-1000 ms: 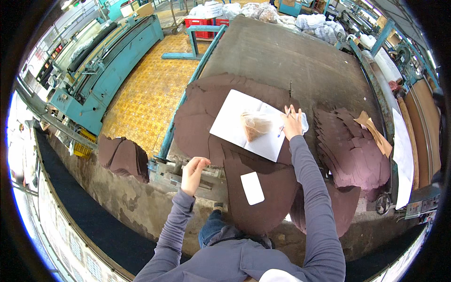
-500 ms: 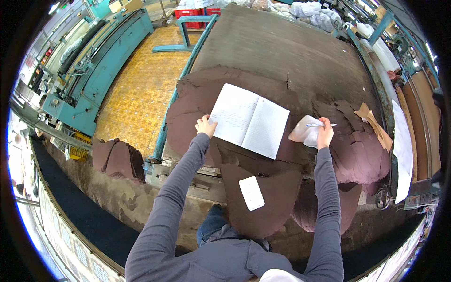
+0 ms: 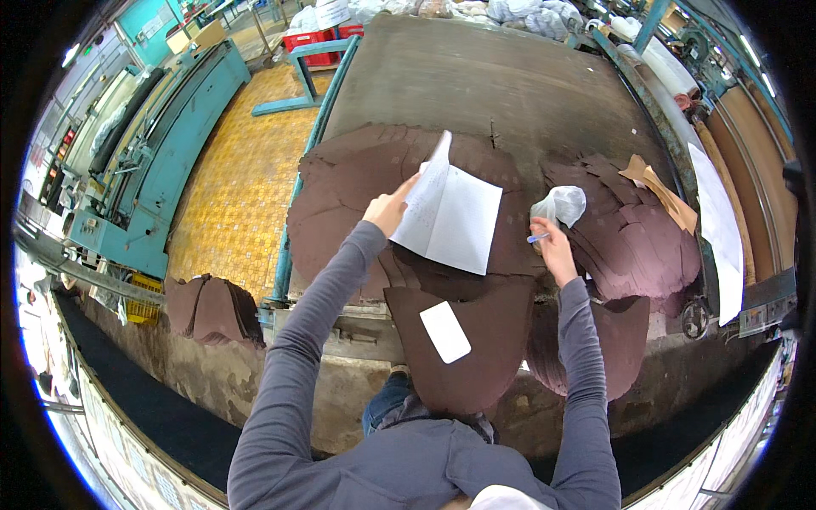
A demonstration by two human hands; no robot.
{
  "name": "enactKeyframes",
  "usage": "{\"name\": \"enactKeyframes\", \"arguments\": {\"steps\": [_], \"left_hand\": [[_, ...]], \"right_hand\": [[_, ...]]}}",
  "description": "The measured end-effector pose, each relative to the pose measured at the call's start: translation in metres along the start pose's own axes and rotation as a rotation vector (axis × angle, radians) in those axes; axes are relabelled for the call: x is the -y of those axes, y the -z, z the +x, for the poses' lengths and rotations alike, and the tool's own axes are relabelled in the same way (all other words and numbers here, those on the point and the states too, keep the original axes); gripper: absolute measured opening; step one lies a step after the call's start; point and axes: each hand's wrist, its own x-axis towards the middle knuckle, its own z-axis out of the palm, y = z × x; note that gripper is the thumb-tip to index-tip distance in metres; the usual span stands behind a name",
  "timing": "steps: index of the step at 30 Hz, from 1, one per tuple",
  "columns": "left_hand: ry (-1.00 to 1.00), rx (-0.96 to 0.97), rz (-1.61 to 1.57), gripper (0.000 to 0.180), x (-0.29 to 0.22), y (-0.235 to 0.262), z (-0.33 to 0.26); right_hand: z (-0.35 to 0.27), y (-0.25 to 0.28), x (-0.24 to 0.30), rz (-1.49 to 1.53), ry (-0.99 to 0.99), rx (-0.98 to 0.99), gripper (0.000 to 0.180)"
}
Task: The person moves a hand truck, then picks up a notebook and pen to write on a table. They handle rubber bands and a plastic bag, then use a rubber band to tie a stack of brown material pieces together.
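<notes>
Left hand (image 3: 389,211) up at the left edge of the open notebook (image 3: 450,217), fingers pinched on a single white page and lifting it, the sheet standing up and curling above the spread. Notebook lying flat on the dark brown leather pieces (image 3: 357,187) spread across the worktable (image 3: 476,76). Right hand (image 3: 552,246) just right of the notebook, closed around a blue pen (image 3: 537,239) with the tip pointing back toward the pages, the same fist also gripping a crumpled clear plastic bag (image 3: 559,204) bunched above the knuckles. Further right of the notebook, a fanned stack of purplish-brown cut pieces (image 3: 637,229), with tan pieces (image 3: 654,183) lying on top at its far side. Below the notebook, nearer the body, a large dark leather panel (image 3: 476,340) hanging over the table edge, a small white card (image 3: 445,331) resting on it. Far left of the notebook, beyond the table, yellow tiled floor (image 3: 229,178) and a teal machine (image 3: 161,153). Grey sleeves on both forearms.
</notes>
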Motion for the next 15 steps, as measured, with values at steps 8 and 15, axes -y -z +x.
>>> {"name": "enactKeyframes", "arguments": {"steps": [8,15], "left_hand": [[-0.059,-0.23,-0.036,0.051,0.013,-0.018,0.018],[0.053,-0.065,-0.189,0.056,0.016,-0.026,0.005]], "right_hand": [[-0.042,-0.011,0.004,0.084,0.068,-0.01,0.027],[-0.089,-0.001,0.008,0.337,-0.018,-0.014,0.028]]}}
